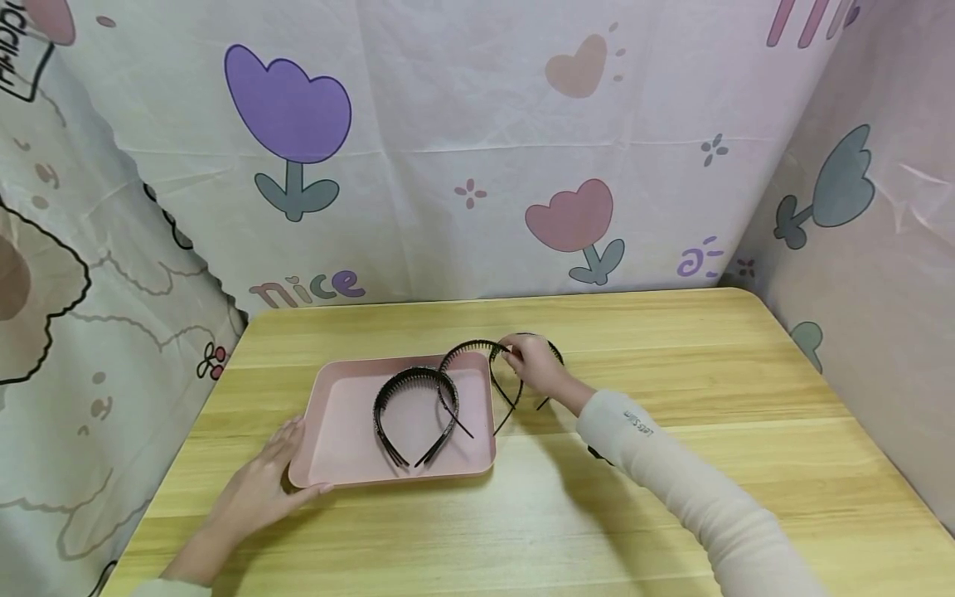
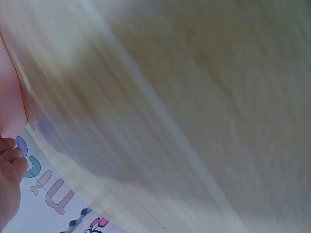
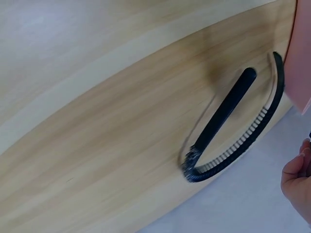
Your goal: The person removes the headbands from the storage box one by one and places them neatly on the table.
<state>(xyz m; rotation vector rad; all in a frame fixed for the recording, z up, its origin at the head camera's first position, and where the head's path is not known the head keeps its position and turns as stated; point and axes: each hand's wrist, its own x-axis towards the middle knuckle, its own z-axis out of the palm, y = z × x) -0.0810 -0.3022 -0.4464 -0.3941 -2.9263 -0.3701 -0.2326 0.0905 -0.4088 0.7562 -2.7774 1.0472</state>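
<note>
My right hand [image 1: 537,365] pinches the top of a thin black toothed headband [image 1: 477,342], which hangs over the right part of a pink tray [image 1: 343,431]. Inside the tray lie nested black headbands [image 1: 382,406], their ends toward me. Another black headband [image 3: 221,114] is on the table right of the tray, partly behind my right hand in the head view. My left hand [image 1: 257,489] rests against the tray's front left corner, fingers along the left side and thumb along the front edge. Only part of this hand enters the left wrist view.
The tray stands left of centre on a light wooden table [image 1: 671,414]. A patterned white cloth [image 1: 448,99] hangs behind the table's far edge and along both sides.
</note>
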